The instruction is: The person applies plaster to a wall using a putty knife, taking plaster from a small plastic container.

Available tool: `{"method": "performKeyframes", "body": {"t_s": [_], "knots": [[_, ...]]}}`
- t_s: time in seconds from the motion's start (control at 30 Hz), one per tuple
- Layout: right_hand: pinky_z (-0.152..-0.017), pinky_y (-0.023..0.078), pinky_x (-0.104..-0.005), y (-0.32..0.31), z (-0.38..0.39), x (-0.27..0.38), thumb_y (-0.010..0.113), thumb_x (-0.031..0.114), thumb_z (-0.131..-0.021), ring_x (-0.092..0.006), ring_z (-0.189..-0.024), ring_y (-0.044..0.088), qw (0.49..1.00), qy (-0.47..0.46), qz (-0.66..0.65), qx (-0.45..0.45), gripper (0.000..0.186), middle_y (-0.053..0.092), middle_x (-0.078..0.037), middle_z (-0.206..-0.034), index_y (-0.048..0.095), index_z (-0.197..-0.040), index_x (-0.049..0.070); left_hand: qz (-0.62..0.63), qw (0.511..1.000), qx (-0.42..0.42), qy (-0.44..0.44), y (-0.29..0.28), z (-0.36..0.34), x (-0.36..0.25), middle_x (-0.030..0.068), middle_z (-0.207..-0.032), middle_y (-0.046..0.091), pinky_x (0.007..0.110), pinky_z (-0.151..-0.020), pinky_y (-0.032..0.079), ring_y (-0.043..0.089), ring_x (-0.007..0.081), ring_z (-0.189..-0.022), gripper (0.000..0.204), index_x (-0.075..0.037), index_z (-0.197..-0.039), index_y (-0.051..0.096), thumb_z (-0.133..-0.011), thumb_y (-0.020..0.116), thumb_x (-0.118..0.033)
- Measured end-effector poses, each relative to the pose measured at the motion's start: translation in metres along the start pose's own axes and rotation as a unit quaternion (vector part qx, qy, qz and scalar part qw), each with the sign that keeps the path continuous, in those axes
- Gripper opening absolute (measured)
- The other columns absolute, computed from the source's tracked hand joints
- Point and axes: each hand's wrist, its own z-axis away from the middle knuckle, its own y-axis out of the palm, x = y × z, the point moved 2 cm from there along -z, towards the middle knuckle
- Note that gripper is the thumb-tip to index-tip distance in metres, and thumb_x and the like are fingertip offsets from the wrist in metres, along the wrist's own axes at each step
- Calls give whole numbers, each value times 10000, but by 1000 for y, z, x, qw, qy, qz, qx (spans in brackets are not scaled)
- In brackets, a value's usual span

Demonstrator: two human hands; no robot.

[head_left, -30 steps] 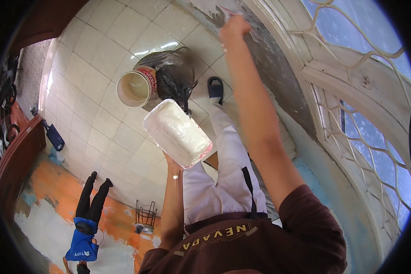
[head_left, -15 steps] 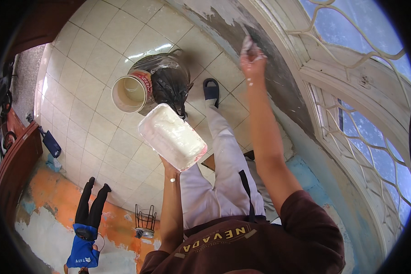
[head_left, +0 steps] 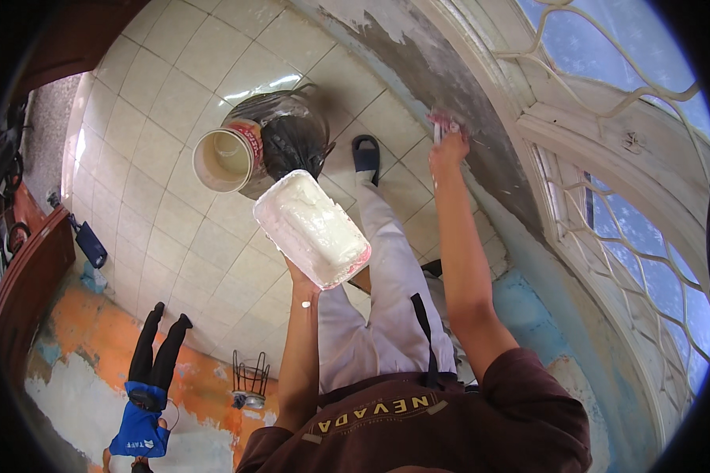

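Observation:
My left hand point(head_left: 302, 281) is closed on the near end of a rectangular tub point(head_left: 274, 233), steadying it from below, with most of the fingers hidden beneath. Thick white paste point(head_left: 317, 225) coats the inside of the tub. At the right, my right hand point(head_left: 450, 147) grips a putty knife point(head_left: 443, 121) smeared with white and pinkish paste, close to the low wall point(head_left: 493, 150) with its grey, patchy surface. The blade is blurred, and I cannot tell whether it touches the wall. White spots mark my left wrist.
A round bucket point(head_left: 199, 167) stands on the tiled floor beside a black plastic bag point(head_left: 292, 146). White window grilles point(head_left: 599, 75) run along the right. Far lower left, a person in a blue shirt point(head_left: 140, 430) is near a peeling orange wall point(head_left: 201, 386) and a wire rack point(head_left: 250, 378).
My right hand has come back toward me along the wall with the putty knife, its blade now turned. The tub in my left hand has shifted slightly to the right.

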Motion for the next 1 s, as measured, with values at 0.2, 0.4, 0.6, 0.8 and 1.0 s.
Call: {"method": "performKeyframes", "body": {"t_s": [0.2, 0.4, 0.6, 0.8, 1.0], "knots": [[-602, 465, -341, 164, 35, 41, 572, 14, -841, -175, -686, 578, 990, -95, 106, -11, 101, 644, -120, -838, 580, -847, -86, -7, 1000, 3, 2, -2, 2, 1, 177, -1373, 435, 538, -996, 422, 492, 377, -1199, 708, -96, -1429, 281, -912, 410, -562], [-647, 458, -342, 214, 78, 12, 553, 4, -818, -166, -738, 576, 988, -83, 124, 51, 112, 634, -108, -855, 599, -868, -85, -4, 1000, -7, 17, -6, 6, -1, 190, -1376, 429, 554, -995, 417, 486, 395, -1200, 729, -93, -1431, 277, -901, 421, -572], [-714, 508, -315, 104, 13, -61, 510, 39, -855, -208, -796, 607, 963, 244, -29, 106, 182, 611, -96, -872, 600, -1014, 39, 9, 999, -10, 29, 11, 0, 5, 190, -1336, 470, 509, -968, 457, 518, 368, -1168, 705, -91, -1411, 313, -904, 411, -571], [-896, 523, -360, 64, -69, -26, 492, 13, -892, -279, -1041, 593, 929, 247, -125, 247, 251, 589, -194, -1144, 530, -1128, -66, 32, 999, 20, 6, 1, 1, 7, 105, -1391, 429, 456, -1015, 431, 474, 283, -1235, 641, -127, -1427, 288, -947, 378, -542], [-919, 500, -330, 62, 12, 49, 485, 28, -896, -272, -1029, 600, 911, 238, -283, 184, 224, 580, -201, -1166, 525, -1072, -105, 42, 998, -46, 11, 4, 9, -1, 99, -1397, 422, 456, -1021, 424, 466, 280, -1242, 652, -129, -1429, 285, -944, 373, -556]]}}
